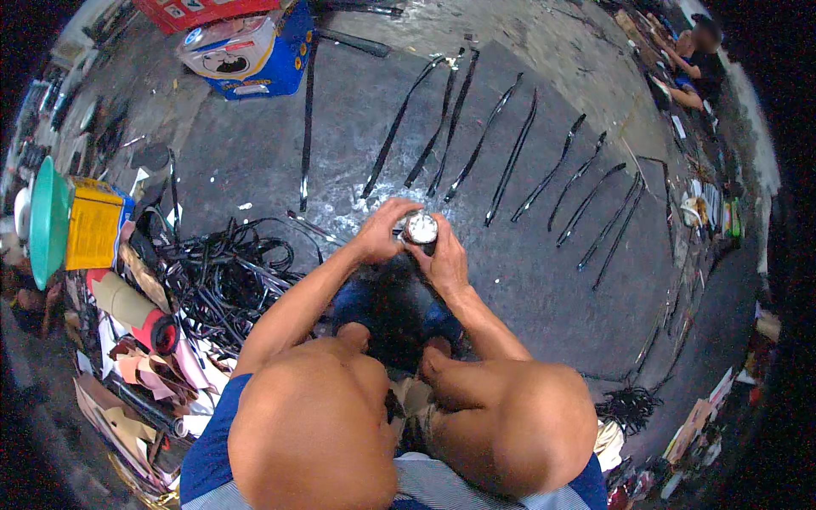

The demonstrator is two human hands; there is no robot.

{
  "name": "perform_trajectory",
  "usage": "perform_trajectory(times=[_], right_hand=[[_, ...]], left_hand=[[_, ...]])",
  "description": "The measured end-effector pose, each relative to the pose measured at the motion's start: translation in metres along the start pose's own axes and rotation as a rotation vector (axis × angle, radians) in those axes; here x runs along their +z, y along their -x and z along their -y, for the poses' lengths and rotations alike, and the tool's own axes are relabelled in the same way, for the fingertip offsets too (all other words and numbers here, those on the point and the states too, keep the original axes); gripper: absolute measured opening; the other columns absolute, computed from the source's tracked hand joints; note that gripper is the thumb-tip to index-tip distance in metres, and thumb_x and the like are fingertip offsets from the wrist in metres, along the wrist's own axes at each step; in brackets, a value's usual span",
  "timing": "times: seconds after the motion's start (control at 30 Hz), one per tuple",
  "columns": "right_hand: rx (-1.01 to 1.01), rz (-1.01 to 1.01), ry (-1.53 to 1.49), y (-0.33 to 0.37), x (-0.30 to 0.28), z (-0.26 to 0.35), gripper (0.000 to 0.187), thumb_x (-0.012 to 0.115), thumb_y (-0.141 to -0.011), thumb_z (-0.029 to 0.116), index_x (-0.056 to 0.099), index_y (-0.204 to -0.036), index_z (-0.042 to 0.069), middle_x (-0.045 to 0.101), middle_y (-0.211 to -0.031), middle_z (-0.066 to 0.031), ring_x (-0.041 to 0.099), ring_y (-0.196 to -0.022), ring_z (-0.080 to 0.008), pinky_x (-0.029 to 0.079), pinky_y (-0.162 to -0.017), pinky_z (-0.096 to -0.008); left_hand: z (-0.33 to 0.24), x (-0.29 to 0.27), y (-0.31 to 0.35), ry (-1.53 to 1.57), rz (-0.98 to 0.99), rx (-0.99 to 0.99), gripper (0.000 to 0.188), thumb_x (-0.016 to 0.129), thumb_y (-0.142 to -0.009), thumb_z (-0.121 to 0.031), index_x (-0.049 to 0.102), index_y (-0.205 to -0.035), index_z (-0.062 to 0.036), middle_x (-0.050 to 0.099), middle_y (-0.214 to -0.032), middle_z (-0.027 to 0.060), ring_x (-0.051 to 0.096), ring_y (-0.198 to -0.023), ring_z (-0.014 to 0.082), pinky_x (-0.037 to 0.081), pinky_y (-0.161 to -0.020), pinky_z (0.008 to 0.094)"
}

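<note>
Between my two hands is a small round can or jar, dark-sided, with something white showing at its top. My left hand is closed around its left side, and my right hand grips it from the right and below. Just beyond, white smears mark the dark mat. Several narrow black strips lie spread across that mat in a fan, some with pale, wet-looking near ends. One short strip lies close to my left hand.
A tangled heap of black strips lies at left, beside scraps and a beige-red roll-shaped object. Further left are a yellow tin and green basin. A blue box stands far left; another person sits far right.
</note>
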State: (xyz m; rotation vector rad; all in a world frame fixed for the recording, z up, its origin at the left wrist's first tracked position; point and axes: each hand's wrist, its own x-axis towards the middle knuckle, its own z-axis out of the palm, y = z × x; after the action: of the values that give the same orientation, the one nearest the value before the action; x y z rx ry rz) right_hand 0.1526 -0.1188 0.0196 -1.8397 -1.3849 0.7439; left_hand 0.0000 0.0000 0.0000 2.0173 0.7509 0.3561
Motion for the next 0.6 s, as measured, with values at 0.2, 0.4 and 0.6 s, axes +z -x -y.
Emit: perform_trajectory(times=[0.2, 0.4, 0.6], right_hand=[[-0.057, -0.066, 0.058, -0.007, -0.009, -0.019, 0.055, 0.068, -0.078, -0.003, 0.051, -0.130, 0.005, 0.065, -0.117, -0.0158, 0.063, -0.108, -0.0338, 0.051, -0.095, -0.0409], [0.267, -0.103, -0.146, -0.028, 0.021, -0.092, 0.028, 0.061, -0.084, -0.002, 0.059, -0.112, 0.005, 0.070, -0.087, -0.0100, 0.068, -0.077, -0.0232, 0.055, -0.073, -0.0375], [0.483, -0.023, -0.460, -0.034, 0.017, -0.068, 0.033, 0.055, -0.082, -0.011, 0.054, -0.111, 0.005, 0.063, -0.077, -0.0055, 0.060, -0.068, -0.0134, 0.048, -0.057, -0.0304]], left_hand=[[-0.018, 0.008, 0.004, 0.099, -0.113, 0.035, 0.067, 0.087, -0.073, -0.023, 0.056, -0.130, -0.0034, 0.063, -0.125, 0.0186, 0.060, -0.120, 0.0385, 0.047, -0.104, 0.0437], [-0.023, 0.012, -0.002, 0.116, -0.170, 0.129, 0.047, 0.079, -0.075, -0.008, 0.058, -0.117, -0.0021, 0.065, -0.106, 0.0192, 0.065, -0.102, 0.0407, 0.052, -0.085, 0.0441], [-0.023, 0.009, 0.003, 0.133, -0.146, 0.087, 0.043, 0.075, -0.076, -0.005, 0.058, -0.115, -0.0031, 0.065, -0.107, 0.0188, 0.065, -0.100, 0.0405, 0.052, -0.085, 0.0442]])
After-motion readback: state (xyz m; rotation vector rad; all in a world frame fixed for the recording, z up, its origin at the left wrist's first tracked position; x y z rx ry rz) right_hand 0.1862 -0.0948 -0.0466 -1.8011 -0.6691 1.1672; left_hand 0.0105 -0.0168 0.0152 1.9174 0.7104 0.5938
